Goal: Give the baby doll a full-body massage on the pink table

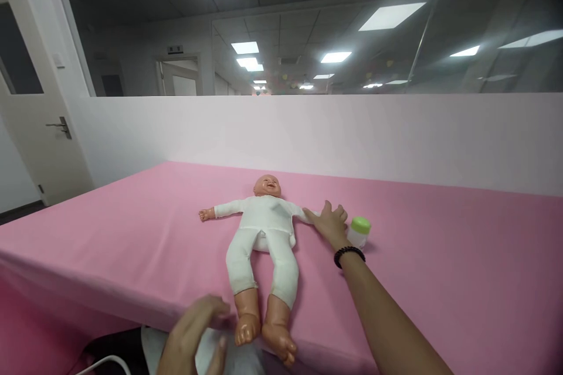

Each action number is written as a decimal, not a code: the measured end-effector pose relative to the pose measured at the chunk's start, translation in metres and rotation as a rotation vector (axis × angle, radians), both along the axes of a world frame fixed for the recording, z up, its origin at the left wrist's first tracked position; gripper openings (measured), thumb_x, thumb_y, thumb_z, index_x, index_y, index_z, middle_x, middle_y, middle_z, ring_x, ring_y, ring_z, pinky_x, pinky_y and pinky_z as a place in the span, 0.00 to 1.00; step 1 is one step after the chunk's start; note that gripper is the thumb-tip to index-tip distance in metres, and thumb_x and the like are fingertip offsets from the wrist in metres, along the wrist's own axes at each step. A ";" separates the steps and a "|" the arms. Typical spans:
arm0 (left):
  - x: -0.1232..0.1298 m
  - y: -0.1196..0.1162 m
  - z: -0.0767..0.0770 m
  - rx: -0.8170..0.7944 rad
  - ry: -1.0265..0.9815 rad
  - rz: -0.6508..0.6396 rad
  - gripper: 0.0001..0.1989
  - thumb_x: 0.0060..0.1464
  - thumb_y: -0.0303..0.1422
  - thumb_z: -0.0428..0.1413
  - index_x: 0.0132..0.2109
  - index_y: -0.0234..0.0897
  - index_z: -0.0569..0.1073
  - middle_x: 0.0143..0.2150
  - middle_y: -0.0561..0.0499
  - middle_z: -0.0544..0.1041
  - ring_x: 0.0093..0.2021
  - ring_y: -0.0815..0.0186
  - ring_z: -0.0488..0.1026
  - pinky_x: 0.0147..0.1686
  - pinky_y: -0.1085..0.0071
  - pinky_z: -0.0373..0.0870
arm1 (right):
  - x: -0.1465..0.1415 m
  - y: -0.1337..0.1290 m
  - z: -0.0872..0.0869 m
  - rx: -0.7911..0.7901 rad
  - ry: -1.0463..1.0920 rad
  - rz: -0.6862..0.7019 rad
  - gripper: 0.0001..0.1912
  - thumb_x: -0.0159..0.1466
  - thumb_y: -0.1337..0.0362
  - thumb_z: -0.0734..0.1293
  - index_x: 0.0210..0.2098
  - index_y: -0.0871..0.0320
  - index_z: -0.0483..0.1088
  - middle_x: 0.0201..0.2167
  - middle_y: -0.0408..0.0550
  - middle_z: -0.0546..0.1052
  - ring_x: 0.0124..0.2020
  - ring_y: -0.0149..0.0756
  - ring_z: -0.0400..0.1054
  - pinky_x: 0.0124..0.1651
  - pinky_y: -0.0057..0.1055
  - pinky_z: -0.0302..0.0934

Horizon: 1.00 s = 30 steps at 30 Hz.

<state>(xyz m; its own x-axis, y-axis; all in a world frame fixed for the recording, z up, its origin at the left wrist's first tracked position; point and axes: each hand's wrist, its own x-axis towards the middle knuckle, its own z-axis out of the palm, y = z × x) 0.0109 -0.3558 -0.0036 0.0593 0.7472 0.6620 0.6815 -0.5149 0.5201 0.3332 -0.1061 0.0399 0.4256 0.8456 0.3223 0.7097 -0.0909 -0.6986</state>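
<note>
A baby doll in a white outfit lies face up on a pink-covered surface, its head toward the white wall and its bare feet at the near edge. Its arms are spread out to both sides. The right hand, with a black beaded bracelet on the wrist, is partly open, palm down, at the doll's outstretched arm on that side; whether it grips the arm is unclear. Just beside this hand stands a small jar with a green lid, upright. The left hand, slightly blurred, is half open with fingers curved, holding nothing, near the doll's feet at the near edge.
</note>
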 end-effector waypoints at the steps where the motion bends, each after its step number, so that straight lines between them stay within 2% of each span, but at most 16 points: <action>1: -0.006 0.008 0.014 -0.020 -0.004 0.032 0.13 0.58 0.41 0.55 0.48 0.46 0.77 0.47 0.46 0.81 0.46 0.54 0.79 0.44 0.64 0.77 | -0.006 -0.010 0.012 -0.030 -0.001 0.061 0.48 0.51 0.41 0.72 0.62 0.63 0.61 0.66 0.73 0.54 0.68 0.70 0.45 0.62 0.66 0.46; 3: -0.013 0.040 0.042 -0.089 0.001 0.151 0.16 0.61 0.41 0.51 0.51 0.42 0.74 0.52 0.43 0.78 0.52 0.53 0.76 0.51 0.59 0.74 | -0.022 -0.040 0.032 0.014 0.018 0.215 0.49 0.48 0.40 0.74 0.62 0.60 0.63 0.65 0.69 0.60 0.66 0.69 0.51 0.63 0.65 0.47; 4: -0.015 0.064 0.053 -0.132 0.019 0.206 0.18 0.62 0.41 0.49 0.54 0.39 0.72 0.54 0.41 0.77 0.54 0.51 0.74 0.54 0.56 0.71 | -0.031 -0.059 0.038 0.103 0.028 0.290 0.48 0.50 0.40 0.73 0.63 0.58 0.63 0.65 0.66 0.61 0.66 0.66 0.53 0.64 0.63 0.48; 6: -0.017 0.120 0.068 -0.214 0.102 0.308 0.24 0.61 0.37 0.48 0.61 0.30 0.66 0.60 0.33 0.71 0.61 0.47 0.68 0.59 0.53 0.64 | -0.050 -0.105 0.034 0.283 0.067 0.375 0.46 0.53 0.40 0.71 0.65 0.55 0.61 0.64 0.60 0.65 0.65 0.61 0.57 0.64 0.56 0.53; 7: -0.018 0.149 0.070 -0.281 0.126 0.385 0.27 0.60 0.35 0.48 0.63 0.25 0.63 0.61 0.29 0.69 0.64 0.44 0.64 0.61 0.52 0.61 | -0.059 -0.129 0.024 0.332 0.095 0.368 0.45 0.54 0.41 0.71 0.65 0.53 0.60 0.63 0.59 0.66 0.63 0.60 0.60 0.62 0.55 0.57; 9: -0.020 0.201 0.062 -0.467 0.108 0.532 0.32 0.60 0.38 0.50 0.64 0.18 0.59 0.64 0.21 0.63 0.67 0.39 0.58 0.61 0.50 0.57 | -0.075 -0.173 -0.009 0.339 0.085 0.335 0.45 0.54 0.43 0.72 0.67 0.49 0.59 0.61 0.58 0.69 0.58 0.60 0.66 0.55 0.55 0.64; 10: -0.021 0.221 0.054 -0.521 0.079 0.583 0.33 0.60 0.42 0.50 0.63 0.17 0.59 0.64 0.18 0.61 0.68 0.37 0.56 0.62 0.50 0.56 | -0.082 -0.190 -0.030 0.344 0.052 0.336 0.46 0.53 0.44 0.73 0.67 0.47 0.59 0.60 0.58 0.70 0.57 0.62 0.67 0.53 0.56 0.66; 12: -0.025 0.248 0.034 -0.498 0.046 0.626 0.31 0.62 0.46 0.47 0.58 0.19 0.64 0.60 0.18 0.65 0.65 0.37 0.59 0.61 0.49 0.54 | -0.094 -0.212 -0.071 0.415 -0.005 0.327 0.48 0.49 0.44 0.75 0.65 0.46 0.60 0.55 0.59 0.74 0.51 0.65 0.71 0.48 0.59 0.68; 14: -0.030 0.259 0.017 -0.434 0.023 0.601 0.27 0.62 0.47 0.46 0.52 0.23 0.67 0.55 0.22 0.69 0.61 0.39 0.64 0.59 0.50 0.56 | -0.102 -0.220 -0.101 0.466 -0.028 0.258 0.46 0.50 0.45 0.75 0.64 0.46 0.60 0.52 0.60 0.75 0.49 0.66 0.72 0.47 0.61 0.68; 15: -0.032 0.261 0.010 -0.401 -0.001 0.575 0.25 0.62 0.46 0.47 0.50 0.26 0.67 0.53 0.25 0.70 0.59 0.40 0.65 0.58 0.50 0.58 | -0.105 -0.222 -0.110 0.469 -0.016 0.209 0.44 0.51 0.45 0.75 0.63 0.47 0.61 0.52 0.60 0.75 0.49 0.66 0.72 0.47 0.61 0.68; 17: -0.037 0.260 0.004 -0.350 -0.102 0.518 0.21 0.60 0.44 0.52 0.49 0.29 0.66 0.52 0.30 0.71 0.57 0.44 0.67 0.55 0.53 0.62 | -0.109 -0.224 -0.114 0.463 0.042 0.148 0.39 0.52 0.45 0.75 0.60 0.48 0.64 0.51 0.60 0.76 0.48 0.65 0.72 0.48 0.60 0.68; 20: -0.043 0.257 0.005 -0.275 -0.322 0.441 0.23 0.54 0.38 0.61 0.52 0.33 0.64 0.52 0.36 0.70 0.52 0.52 0.71 0.49 0.58 0.68 | -0.113 -0.231 -0.104 0.431 0.194 0.160 0.33 0.51 0.44 0.75 0.51 0.50 0.68 0.45 0.57 0.78 0.44 0.59 0.74 0.45 0.54 0.70; 24: -0.045 0.257 0.012 -0.165 -0.604 0.357 0.29 0.46 0.31 0.67 0.52 0.33 0.64 0.49 0.41 0.72 0.46 0.61 0.72 0.47 0.64 0.71 | -0.111 -0.241 -0.086 0.420 0.410 0.117 0.28 0.52 0.45 0.75 0.47 0.51 0.70 0.45 0.56 0.78 0.44 0.53 0.74 0.44 0.47 0.72; 27: -0.040 0.257 0.017 -0.146 -0.736 0.286 0.21 0.49 0.30 0.66 0.48 0.33 0.68 0.46 0.42 0.75 0.45 0.63 0.73 0.48 0.64 0.71 | -0.108 -0.239 -0.065 0.504 0.587 0.103 0.26 0.55 0.50 0.74 0.49 0.54 0.68 0.47 0.55 0.77 0.47 0.48 0.74 0.48 0.43 0.71; 30: -0.031 0.257 0.019 -0.089 -0.728 0.149 0.15 0.52 0.28 0.64 0.45 0.30 0.71 0.44 0.42 0.76 0.44 0.64 0.73 0.50 0.64 0.70 | -0.103 -0.218 -0.034 0.586 0.565 0.164 0.24 0.57 0.54 0.73 0.48 0.57 0.68 0.47 0.55 0.76 0.49 0.43 0.73 0.53 0.40 0.69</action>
